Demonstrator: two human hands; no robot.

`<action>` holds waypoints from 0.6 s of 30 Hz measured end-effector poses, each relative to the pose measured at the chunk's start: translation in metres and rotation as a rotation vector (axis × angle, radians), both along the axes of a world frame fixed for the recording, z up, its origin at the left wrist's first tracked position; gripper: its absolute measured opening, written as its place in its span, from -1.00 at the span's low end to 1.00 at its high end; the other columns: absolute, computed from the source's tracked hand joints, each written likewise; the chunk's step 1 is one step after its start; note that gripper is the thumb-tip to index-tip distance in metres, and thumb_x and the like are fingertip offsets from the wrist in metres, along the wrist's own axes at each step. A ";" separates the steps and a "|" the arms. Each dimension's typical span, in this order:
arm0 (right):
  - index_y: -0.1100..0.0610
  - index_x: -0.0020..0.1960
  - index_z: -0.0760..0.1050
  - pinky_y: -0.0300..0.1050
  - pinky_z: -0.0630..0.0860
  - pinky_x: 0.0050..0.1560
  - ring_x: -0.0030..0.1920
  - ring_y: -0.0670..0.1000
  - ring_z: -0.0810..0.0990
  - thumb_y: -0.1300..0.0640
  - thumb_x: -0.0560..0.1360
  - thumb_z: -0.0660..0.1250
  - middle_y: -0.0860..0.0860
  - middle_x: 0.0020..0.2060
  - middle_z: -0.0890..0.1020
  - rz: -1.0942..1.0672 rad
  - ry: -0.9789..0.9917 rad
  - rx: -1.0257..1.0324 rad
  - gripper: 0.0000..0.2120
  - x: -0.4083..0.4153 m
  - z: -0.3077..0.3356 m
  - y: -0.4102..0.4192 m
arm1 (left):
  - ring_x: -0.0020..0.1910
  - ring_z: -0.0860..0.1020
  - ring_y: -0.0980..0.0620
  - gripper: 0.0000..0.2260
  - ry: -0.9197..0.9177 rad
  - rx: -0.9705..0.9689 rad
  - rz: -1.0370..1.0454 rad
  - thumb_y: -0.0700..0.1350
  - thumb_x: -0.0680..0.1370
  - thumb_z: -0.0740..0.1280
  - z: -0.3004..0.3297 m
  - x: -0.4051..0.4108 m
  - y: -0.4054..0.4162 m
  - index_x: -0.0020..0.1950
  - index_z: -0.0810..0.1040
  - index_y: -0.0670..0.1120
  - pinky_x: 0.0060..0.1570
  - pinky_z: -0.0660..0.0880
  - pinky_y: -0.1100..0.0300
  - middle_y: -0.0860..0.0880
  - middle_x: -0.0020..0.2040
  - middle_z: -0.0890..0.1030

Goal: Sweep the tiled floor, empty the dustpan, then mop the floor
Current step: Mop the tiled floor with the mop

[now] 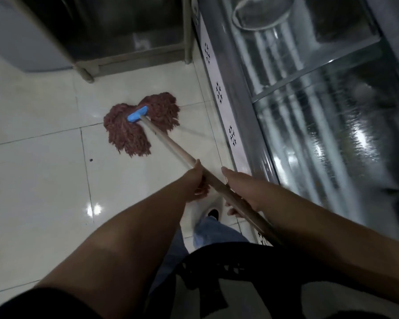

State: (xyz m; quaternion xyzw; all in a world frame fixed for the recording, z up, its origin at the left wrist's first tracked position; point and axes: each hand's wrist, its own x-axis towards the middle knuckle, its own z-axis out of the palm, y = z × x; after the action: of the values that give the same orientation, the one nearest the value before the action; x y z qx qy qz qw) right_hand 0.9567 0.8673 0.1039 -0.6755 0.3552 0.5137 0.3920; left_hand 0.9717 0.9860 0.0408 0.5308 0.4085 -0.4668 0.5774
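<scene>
Both forearms are bare from the wrist up. Well behind the left hand [195, 184], a short black sleeve [39, 303] covers the upper arm. Behind the right hand [242, 192] lies a black top [240, 256] with hanging black ties. Below and between the hands, light blue jeans [207, 229] cover a leg, and a white shoe [213, 209] with a dark opening sits just under the hands.
</scene>
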 end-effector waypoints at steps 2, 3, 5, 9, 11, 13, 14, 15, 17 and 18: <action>0.08 -0.23 0.42 -0.31 0.36 -0.50 -0.48 -0.04 0.45 -0.33 0.52 -0.01 0.04 -0.42 0.49 0.135 -0.071 -0.046 -0.48 -0.003 -0.007 -0.005 | 0.00 0.54 -0.12 -0.52 0.079 -0.162 0.241 0.18 0.60 0.10 -0.019 0.018 -0.006 0.09 0.43 -0.26 0.07 0.48 0.09 -0.21 -0.01 0.54; 0.08 -0.14 0.46 -0.33 0.31 -0.54 -0.51 -0.07 0.42 -0.29 0.53 0.04 0.02 -0.44 0.45 0.294 -0.149 -0.088 -0.53 -0.002 -0.012 -0.008 | 0.18 0.49 -0.16 -0.50 0.121 -0.246 0.378 0.15 0.59 0.15 -0.026 0.028 -0.009 0.26 0.36 -0.27 0.20 0.41 0.03 -0.23 0.18 0.50; 0.04 0.41 0.26 -0.30 0.29 -0.57 -0.51 -0.09 0.38 -0.01 0.59 0.16 0.01 -0.44 0.35 0.487 -0.363 -0.210 -0.59 0.013 -0.016 -0.021 | 0.31 0.41 -0.19 -0.46 0.175 -0.326 0.616 0.07 0.58 0.23 -0.041 0.052 -0.019 0.41 0.21 -0.25 0.23 0.36 -0.04 -0.25 0.37 0.36; -0.06 0.53 -0.12 -0.16 0.40 -0.37 -0.35 0.02 0.45 0.14 0.58 0.14 0.05 -0.36 0.39 0.645 -0.425 -0.406 -0.37 0.079 -0.002 -0.043 | -0.12 0.56 -0.13 -0.70 0.107 -0.387 0.667 -0.07 0.59 0.25 -0.054 0.105 -0.038 0.19 0.38 -0.27 -0.18 0.59 -0.02 -0.27 0.03 0.54; 0.18 0.17 0.41 -0.17 0.41 -0.26 -0.25 0.06 0.50 -0.14 0.58 0.07 0.07 -0.25 0.52 0.800 -0.294 -0.519 -0.58 0.119 0.008 -0.043 | -0.22 0.55 -0.08 -0.70 0.052 -0.427 0.696 -0.07 0.60 0.23 -0.053 0.130 -0.039 0.17 0.37 -0.28 -0.40 0.61 0.08 -0.22 -0.14 0.53; 0.15 -0.06 0.43 -0.15 0.42 -0.21 -0.22 0.07 0.48 -0.21 0.57 0.03 0.05 -0.23 0.53 0.953 -0.272 -0.528 -0.56 0.155 0.012 -0.030 | -0.27 0.57 -0.06 -0.73 0.006 -0.427 0.750 -0.06 0.61 0.21 -0.049 0.157 -0.030 0.08 0.40 -0.29 -0.47 0.60 0.11 -0.21 -0.22 0.57; 0.14 -0.06 0.44 -0.14 0.43 -0.20 -0.22 0.07 0.48 -0.23 0.57 0.03 0.04 -0.26 0.51 1.008 -0.300 -0.529 -0.55 0.173 0.014 -0.021 | -0.34 0.60 -0.06 -0.73 -0.013 -0.426 0.773 -0.06 0.61 0.20 -0.047 0.171 -0.023 0.00 0.42 -0.29 -0.48 0.59 0.12 -0.20 -0.29 0.60; 0.15 -0.05 0.46 -0.15 0.42 -0.22 -0.23 0.06 0.48 -0.24 0.57 0.02 0.03 -0.31 0.47 1.042 -0.342 -0.516 -0.52 0.194 0.016 -0.010 | -0.42 0.62 -0.05 -0.73 -0.036 -0.436 0.802 -0.05 0.61 0.20 -0.045 0.188 -0.014 -0.06 0.42 -0.28 -0.49 0.59 0.13 -0.20 -0.38 0.62; 0.14 -0.02 0.50 -0.18 0.35 -0.35 -0.33 0.00 0.47 -0.25 0.56 0.02 0.01 -0.38 0.43 1.094 -0.397 -0.516 -0.50 0.234 0.020 0.009 | -0.53 0.60 -0.02 -0.72 -0.069 -0.446 0.885 -0.05 0.62 0.18 -0.044 0.221 0.008 -0.13 0.42 -0.26 -0.52 0.58 0.15 -0.18 -0.48 0.61; 0.14 -0.04 0.51 -0.19 0.30 -0.41 -0.38 -0.03 0.43 -0.24 0.56 0.02 0.00 -0.40 0.41 1.128 -0.420 -0.515 -0.51 0.252 0.022 0.020 | -0.54 0.60 -0.01 -0.72 -0.079 -0.446 0.924 -0.04 0.62 0.17 -0.044 0.237 0.020 -0.14 0.42 -0.25 -0.53 0.57 0.16 -0.17 -0.50 0.60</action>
State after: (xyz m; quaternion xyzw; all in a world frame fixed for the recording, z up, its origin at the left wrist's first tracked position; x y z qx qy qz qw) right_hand 1.2090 0.8877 0.1262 -0.9164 -0.0262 0.3962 -0.0508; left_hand 1.2084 1.0061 -0.0036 0.1760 0.4690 -0.2182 0.8375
